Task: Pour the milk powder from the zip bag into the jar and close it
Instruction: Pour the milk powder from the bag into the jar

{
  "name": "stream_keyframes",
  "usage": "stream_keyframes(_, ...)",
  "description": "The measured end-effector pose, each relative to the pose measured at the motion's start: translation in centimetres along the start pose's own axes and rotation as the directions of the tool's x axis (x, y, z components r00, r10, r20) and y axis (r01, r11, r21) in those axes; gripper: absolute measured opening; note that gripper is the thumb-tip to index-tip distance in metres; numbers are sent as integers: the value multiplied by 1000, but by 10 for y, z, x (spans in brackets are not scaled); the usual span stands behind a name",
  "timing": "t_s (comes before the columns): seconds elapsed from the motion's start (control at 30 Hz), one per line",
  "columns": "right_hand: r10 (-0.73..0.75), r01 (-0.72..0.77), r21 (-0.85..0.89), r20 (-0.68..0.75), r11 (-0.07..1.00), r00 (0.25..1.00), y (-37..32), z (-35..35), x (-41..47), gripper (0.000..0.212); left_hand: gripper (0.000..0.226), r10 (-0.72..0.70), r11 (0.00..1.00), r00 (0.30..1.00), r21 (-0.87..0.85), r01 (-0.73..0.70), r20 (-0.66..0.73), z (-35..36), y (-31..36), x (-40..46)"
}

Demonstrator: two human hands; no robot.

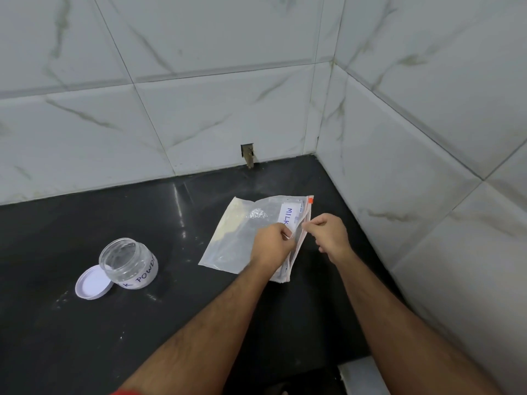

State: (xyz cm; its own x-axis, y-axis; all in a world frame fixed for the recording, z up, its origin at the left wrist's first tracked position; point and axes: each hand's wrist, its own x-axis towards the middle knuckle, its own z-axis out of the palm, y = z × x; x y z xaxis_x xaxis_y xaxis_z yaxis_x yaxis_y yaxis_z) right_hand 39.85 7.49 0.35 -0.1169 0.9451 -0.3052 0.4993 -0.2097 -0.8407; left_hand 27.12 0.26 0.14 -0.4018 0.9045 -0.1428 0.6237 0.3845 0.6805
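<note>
A clear zip bag (239,238) with pale milk powder and a white "MILK" label lies flat on the black counter (85,337). Its zip edge with an orange slider faces right. My left hand (272,246) pinches one lip of the bag's mouth. My right hand (328,233) pinches the other lip just beside it. A clear round jar (128,263) with a "POWDER" label stands open to the left. Its white lid (92,282) rests against the jar's left side, inner face up.
Marble-look tiled walls close the counter at the back and on the right, forming a corner (316,155). A small hole (247,155) sits in the back wall at counter level. The counter's front edge shows at bottom right.
</note>
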Motion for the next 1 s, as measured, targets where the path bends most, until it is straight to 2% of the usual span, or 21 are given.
stream_keyframes(0.07, 1, -2, -26, -21, 1000, 1000, -9, 2, -2, 23, 6, 2, 1000, 1000, -23, -2, -31, -12, 6, 2)
stream_keyframes(0.13, 13, -14, 19, 21, 1000, 1000, -23, 5, -4, 29, 5, 27, 1000, 997, -12, -28, -77, -26, 10, 3)
stream_keyframes(0.27, -57, 50, 52, 144, 997, 988, -66, 9, -15, 10, 5, 97, 995, 980, 25, -94, -176, -64, 17, 3)
stream_keyframes(0.4, -79, 90, -43, 222, 995, 972, -109, 18, -26, 14, 9, 125, 992, 959, 13, -126, -255, -105, 20, 2)
stream_keyframes(0.5, -132, 157, -137, 174, 978, 976, -138, 28, -35, 9, 8, 121, 993, 946, 21, -120, -302, -136, 20, -2)
stream_keyframes(0.6, -194, 215, -232, 111, 949, 975, -162, 35, -42, 14, 9, 90, 996, 915, 40, -81, -394, -173, 13, -5)
stream_keyframes(0.67, -231, 248, -276, 94, 928, 968, -178, 42, -46, 18, 18, 35, 999, 903, 18, -30, -427, -197, 3, -5)
stream_keyframes(0.77, -301, 306, -344, 68, 888, 951, -201, 55, -53, 19, 35, -44, 998, 915, 22, 58, -400, -222, -12, -6)
stream_keyframes(0.9, -342, 319, -436, 28, 841, 939, -220, 70, -61, 22, 21, -113, 991, 934, 30, 131, -340, -239, -32, -15)
stream_keyframes(1.0, -327, 295, -446, 6, 845, 945, -218, 79, -66, 23, 22, -155, 986, 937, 9, 166, -314, -243, -53, -22)
